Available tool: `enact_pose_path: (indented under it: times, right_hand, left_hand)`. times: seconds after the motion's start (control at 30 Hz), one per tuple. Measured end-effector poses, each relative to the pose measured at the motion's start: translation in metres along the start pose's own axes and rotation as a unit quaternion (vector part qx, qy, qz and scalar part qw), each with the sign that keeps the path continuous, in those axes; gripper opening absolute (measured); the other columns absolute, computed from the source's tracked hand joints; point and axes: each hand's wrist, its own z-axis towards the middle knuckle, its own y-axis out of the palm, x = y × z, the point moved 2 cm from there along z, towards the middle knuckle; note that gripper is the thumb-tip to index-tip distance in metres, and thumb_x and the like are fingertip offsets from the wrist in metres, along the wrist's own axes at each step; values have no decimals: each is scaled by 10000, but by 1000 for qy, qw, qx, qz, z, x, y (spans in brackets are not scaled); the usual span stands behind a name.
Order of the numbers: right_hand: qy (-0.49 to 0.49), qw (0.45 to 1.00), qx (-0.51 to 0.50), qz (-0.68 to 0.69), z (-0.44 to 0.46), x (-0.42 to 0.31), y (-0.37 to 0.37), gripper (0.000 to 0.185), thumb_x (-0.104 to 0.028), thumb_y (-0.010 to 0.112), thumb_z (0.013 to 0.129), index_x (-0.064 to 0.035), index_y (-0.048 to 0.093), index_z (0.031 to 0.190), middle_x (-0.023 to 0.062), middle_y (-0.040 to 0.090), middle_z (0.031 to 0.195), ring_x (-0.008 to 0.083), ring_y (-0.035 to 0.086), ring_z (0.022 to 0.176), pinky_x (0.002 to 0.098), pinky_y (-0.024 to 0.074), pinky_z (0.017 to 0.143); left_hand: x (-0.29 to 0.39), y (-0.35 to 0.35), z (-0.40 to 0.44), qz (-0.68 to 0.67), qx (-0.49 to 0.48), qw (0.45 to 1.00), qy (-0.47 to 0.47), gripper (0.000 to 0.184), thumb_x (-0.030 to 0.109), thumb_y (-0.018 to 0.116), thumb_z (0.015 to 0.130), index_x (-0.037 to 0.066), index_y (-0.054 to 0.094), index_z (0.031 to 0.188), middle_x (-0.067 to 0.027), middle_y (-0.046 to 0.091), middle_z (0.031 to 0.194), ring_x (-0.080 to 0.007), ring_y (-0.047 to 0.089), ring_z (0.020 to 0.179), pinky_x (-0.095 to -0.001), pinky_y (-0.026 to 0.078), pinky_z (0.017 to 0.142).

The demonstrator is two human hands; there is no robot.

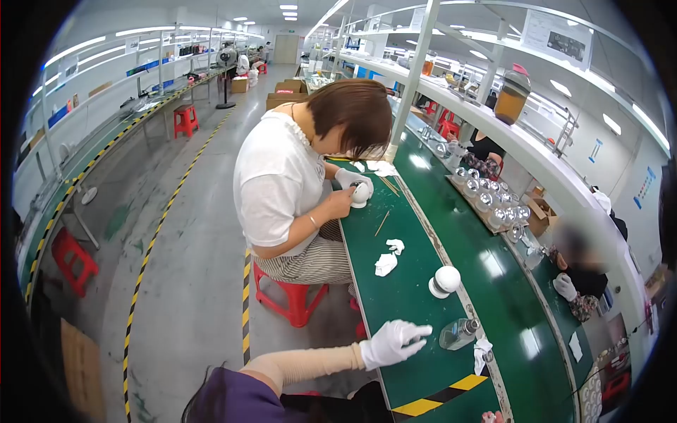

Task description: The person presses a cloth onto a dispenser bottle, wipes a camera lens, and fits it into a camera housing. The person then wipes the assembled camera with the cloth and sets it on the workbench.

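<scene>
My left hand [395,345], in a white glove, reaches over the green table with its fingers apart and nothing in them. Just to its right stands a clear bottle [457,335] with a metal top; the fingertips appear short of it. Beyond the bottle sits a white rounded piece [444,281], a ball shape on a round base. A crumpled white tissue [482,357] lies beside the bottle. At the bottom edge, what look like the fingertips of my right hand [491,417] barely show; the rest is out of view.
A co-worker [282,176] on a red stool [293,299] holds a similar white piece [360,194]. Crumpled tissues [386,264] and thin sticks [382,223] lie on the table. Across the green surface are a tray of shiny globes [491,201] and another person's gloved hand [564,287].
</scene>
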Motion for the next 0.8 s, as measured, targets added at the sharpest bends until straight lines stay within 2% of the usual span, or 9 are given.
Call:
enact_pose_path:
  times: [0.1, 0.13, 0.17, 0.23, 0.53, 0.6, 0.63, 0.73, 0.8]
  right_hand:
    - [-75, 997, 8, -16, -22, 24, -20, 392, -43, 470, 974, 85, 459, 1345, 157, 579, 1263, 221, 583, 1101, 273, 487, 925]
    - [-75, 996, 51, 24, -30, 27, -21, 387, -42, 470, 969, 83, 470, 1335, 152, 587, 1242, 220, 587, 1081, 272, 488, 914]
    - [-74, 991, 95, 65, -37, 30, -23, 382, -41, 470, 963, 81, 480, 1325, 147, 594, 1221, 219, 591, 1060, 270, 489, 903]
    - [-78, 985, 109, 111, -40, 38, -28, 373, -34, 482, 950, 77, 500, 1306, 143, 603, 1172, 205, 593, 981, 268, 494, 843]
    - [-186, 972, 74, 123, -22, 63, -27, 341, -78, 518, 957, 72, 544, 1262, 174, 623, 1070, 201, 577, 870, 268, 477, 722]
    - [-369, 887, 152, -233, -21, 72, -29, 340, -49, 547, 943, 78, 547, 1259, 187, 617, 1117, 238, 592, 934, 299, 496, 746]
    - [-367, 888, 154, -230, -18, 78, -33, 340, -49, 547, 943, 78, 547, 1259, 187, 617, 1117, 238, 592, 934, 299, 496, 746]
    - [-295, 937, 166, -85, -18, 86, -39, 359, 39, 571, 894, 94, 553, 1248, 208, 589, 1191, 280, 597, 999, 349, 516, 791]
    - [-128, 935, 182, 276, -31, 71, -28, 409, 107, 588, 844, 113, 547, 1250, 225, 556, 1241, 305, 592, 1030, 387, 523, 821]
  left_hand:
    - [15, 14, -36, -6, 5, 998, 57, 308, 115, 708, 798, 73, 631, 1093, -70, 589, 706, -272, 578, 614, -388, 467, 573]
    - [19, 23, -45, 2, 11, 997, 79, 309, 115, 712, 790, 82, 635, 1088, -70, 608, 776, -264, 599, 701, -390, 500, 679]
    - [27, 29, -52, 39, -9, 995, 91, 372, 136, 725, 779, 89, 620, 1133, -61, 636, 863, -247, 623, 834, -410, 483, 916]
    - [34, 39, -57, 31, -63, 994, 85, 374, 168, 716, 795, 94, 612, 1147, -52, 650, 928, -232, 627, 898, -473, 396, 1055]
    - [34, 59, -61, 92, -88, 990, 60, 385, 187, 707, 809, 87, 597, 1164, -85, 647, 1021, -243, 630, 992, -538, 348, 1092]
    - [34, 59, -60, 98, -98, 989, 56, 389, 190, 708, 810, 87, 597, 1168, -87, 648, 1024, -245, 630, 1000, -537, 349, 1092]
    - [34, 60, -60, 100, -108, 988, 50, 393, 193, 709, 810, 86, 596, 1171, -90, 649, 1028, -247, 629, 1007, -536, 350, 1093]
    - [38, 57, -57, 111, -126, 985, 48, 400, 193, 711, 811, 86, 595, 1179, -95, 651, 1027, -248, 629, 1020, -534, 352, 1092]
    - [39, 58, -57, 112, -135, 983, 52, 395, 178, 691, 815, 73, 594, 1183, -93, 655, 1033, -244, 630, 1022, -535, 343, 1095]
